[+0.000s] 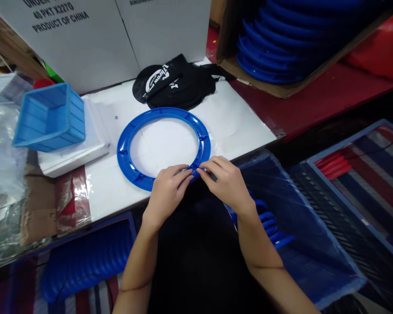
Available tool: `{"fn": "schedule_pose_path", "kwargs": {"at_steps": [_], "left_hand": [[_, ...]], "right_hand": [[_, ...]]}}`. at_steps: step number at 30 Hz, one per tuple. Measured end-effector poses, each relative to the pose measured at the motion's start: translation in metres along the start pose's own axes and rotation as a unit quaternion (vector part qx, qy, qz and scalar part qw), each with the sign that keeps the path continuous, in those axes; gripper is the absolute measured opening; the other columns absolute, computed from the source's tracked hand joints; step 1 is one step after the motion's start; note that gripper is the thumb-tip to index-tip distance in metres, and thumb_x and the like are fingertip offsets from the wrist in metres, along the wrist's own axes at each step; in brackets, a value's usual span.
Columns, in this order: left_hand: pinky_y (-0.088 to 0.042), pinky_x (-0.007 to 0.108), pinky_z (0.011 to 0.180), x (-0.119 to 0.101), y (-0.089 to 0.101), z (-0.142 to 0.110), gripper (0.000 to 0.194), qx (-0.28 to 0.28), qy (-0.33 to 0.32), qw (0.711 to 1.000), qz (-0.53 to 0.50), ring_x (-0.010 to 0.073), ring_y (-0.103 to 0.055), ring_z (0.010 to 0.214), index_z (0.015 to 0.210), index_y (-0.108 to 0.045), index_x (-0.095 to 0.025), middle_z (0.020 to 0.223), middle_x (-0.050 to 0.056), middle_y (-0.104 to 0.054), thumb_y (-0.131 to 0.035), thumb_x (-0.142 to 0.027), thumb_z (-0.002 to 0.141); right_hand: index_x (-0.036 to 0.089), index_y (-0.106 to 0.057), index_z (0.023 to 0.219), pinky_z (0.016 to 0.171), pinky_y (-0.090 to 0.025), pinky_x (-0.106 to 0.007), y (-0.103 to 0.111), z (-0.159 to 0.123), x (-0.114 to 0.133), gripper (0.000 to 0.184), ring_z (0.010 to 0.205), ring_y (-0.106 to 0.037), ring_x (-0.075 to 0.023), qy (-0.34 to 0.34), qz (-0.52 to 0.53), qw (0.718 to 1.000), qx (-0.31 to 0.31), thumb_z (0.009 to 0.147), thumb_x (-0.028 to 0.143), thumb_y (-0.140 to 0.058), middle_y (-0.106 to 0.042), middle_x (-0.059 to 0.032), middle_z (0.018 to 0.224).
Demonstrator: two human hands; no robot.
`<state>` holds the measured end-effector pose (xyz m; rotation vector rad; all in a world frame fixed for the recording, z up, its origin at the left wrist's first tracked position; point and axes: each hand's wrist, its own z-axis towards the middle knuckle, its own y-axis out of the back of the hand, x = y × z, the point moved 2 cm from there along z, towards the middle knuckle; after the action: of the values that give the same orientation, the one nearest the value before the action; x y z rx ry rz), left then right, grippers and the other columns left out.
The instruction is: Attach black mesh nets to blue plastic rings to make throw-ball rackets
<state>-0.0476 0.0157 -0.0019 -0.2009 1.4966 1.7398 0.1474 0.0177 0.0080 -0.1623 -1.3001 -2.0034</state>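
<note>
A blue plastic ring (122, 152) lies on the white-covered table, its ribbed, hollow side facing up. Small posts and ribs are spaced around it. At its near right edge, my left hand (168, 187) pinches the rim with thumb and fingertips. My right hand (225, 179) meets it there from the other side, its fingers closed on the same stretch of rim. Whether a small part sits between the fingertips is hidden. Just behind the ring lies a pile of flat black pieces with white print (180, 85).
A light-blue bin (77, 120) stands on white boxes (68, 161) at left. White printed cartons (94, 43) rise behind. Blue rings (268, 52) fill a cardboard box at back right. Below the table edge are a plastic-lined blue crate (301, 244) and more blue rings (88, 257).
</note>
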Motion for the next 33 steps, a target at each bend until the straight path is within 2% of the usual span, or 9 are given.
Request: {"fn": "schedule_pose_path", "kwargs": {"at_steps": [3,5,10,15,20,25,28,31,33], "left_hand": [[-0.059,0.047,0.1,-0.004,-0.005,-0.002,0.015,-0.058,0.034,0.998,-0.022,0.0261,-0.077,0.111,0.108,-0.08,-0.024,0.118,0.007,-0.082,-0.065,-0.026,0.107],[-0.058,0.047,0.1,-0.006,-0.007,-0.001,0.013,-0.076,0.047,0.996,-0.013,0.026,-0.077,0.109,0.102,-0.079,-0.025,0.116,0.006,-0.082,-0.067,-0.025,0.105],[-0.056,0.048,0.095,-0.009,-0.011,0.0,0.014,-0.072,0.048,0.996,0.038,0.0274,-0.076,0.108,0.095,-0.075,-0.024,0.116,0.008,-0.081,-0.064,-0.024,0.105],[-0.053,0.045,0.091,-0.015,-0.016,0.001,0.019,-0.078,0.043,0.99,0.106,0.0281,-0.074,0.106,0.091,-0.073,-0.021,0.117,0.01,-0.081,-0.061,-0.025,0.105],[-0.051,0.042,0.085,-0.024,-0.017,0.01,0.017,-0.036,0.093,0.98,0.172,0.0283,-0.072,0.099,0.09,-0.076,-0.02,0.104,0.008,-0.081,-0.063,-0.016,0.1],[-0.05,0.041,0.077,-0.03,-0.005,0.019,0.019,0.031,0.155,0.968,0.195,0.0302,-0.071,0.096,0.087,-0.079,-0.021,0.097,0.008,-0.08,-0.064,-0.018,0.099],[-0.052,0.042,0.076,-0.031,0.007,0.014,0.021,0.052,0.176,0.963,0.199,0.03,-0.073,0.091,0.083,-0.08,-0.02,0.095,0.009,-0.08,-0.067,-0.02,0.099],[-0.056,0.044,0.083,-0.028,0.018,-0.002,0.019,0.021,0.157,0.969,0.189,0.0305,-0.075,0.096,0.083,-0.08,-0.019,0.104,0.008,-0.083,-0.07,-0.017,0.099],[-0.057,0.044,0.087,-0.025,0.024,-0.013,0.013,-0.012,0.139,0.975,0.173,0.0303,-0.077,0.1,0.089,-0.081,-0.019,0.109,0.008,-0.083,-0.072,-0.016,0.098]], "right_hand": [[0.023,-0.069,0.095,0.079,-0.054,-0.038,-0.004,0.012,-0.005,0.009,0.09,-0.069,-0.0241,-0.029,0.019,0.999,0.031,0.104,0.024,-0.069,-0.074,-0.0053,0.093],[0.024,-0.068,0.095,0.08,-0.054,-0.038,-0.007,0.017,-0.008,0.008,0.091,-0.07,-0.024,-0.051,0.037,0.997,0.047,0.102,0.025,-0.071,-0.074,-0.0041,0.093],[0.024,-0.065,0.09,0.078,-0.051,-0.037,-0.011,0.025,-0.014,0.013,0.087,-0.068,-0.023,-0.097,0.071,0.989,0.083,0.101,0.027,-0.072,-0.071,-0.0017,0.089],[0.024,-0.063,0.087,0.081,-0.05,-0.036,-0.014,0.026,-0.013,0.015,0.087,-0.067,-0.0231,-0.123,0.079,0.984,0.098,0.099,0.022,-0.071,-0.069,-0.002,0.088],[0.023,-0.062,0.085,0.082,-0.048,-0.036,-0.013,0.023,-0.003,0.015,0.088,-0.066,-0.0235,-0.172,0.064,0.978,0.098,0.096,0.017,-0.07,-0.07,-0.0034,0.089],[0.024,-0.06,0.082,0.078,-0.046,-0.034,-0.014,0.019,0.008,0.019,0.083,-0.066,-0.0217,-0.224,0.074,0.966,0.11,0.096,0.017,-0.07,-0.07,-0.0017,0.085],[0.024,-0.059,0.081,0.073,-0.042,-0.032,-0.017,0.014,0.019,0.02,0.078,-0.065,-0.0202,-0.242,0.065,0.961,0.117,0.096,0.018,-0.071,-0.069,-0.0002,0.083],[0.024,-0.058,0.081,0.067,-0.035,-0.031,-0.022,0.008,0.032,0.022,0.075,-0.064,-0.0192,-0.23,0.037,0.964,0.125,0.098,0.019,-0.07,-0.069,0.0005,0.081],[0.024,-0.056,0.081,0.064,-0.031,-0.032,-0.027,0.003,0.04,0.022,0.074,-0.063,-0.0191,-0.219,0.019,0.967,0.131,0.099,0.02,-0.069,-0.068,0.0007,0.08]]}}
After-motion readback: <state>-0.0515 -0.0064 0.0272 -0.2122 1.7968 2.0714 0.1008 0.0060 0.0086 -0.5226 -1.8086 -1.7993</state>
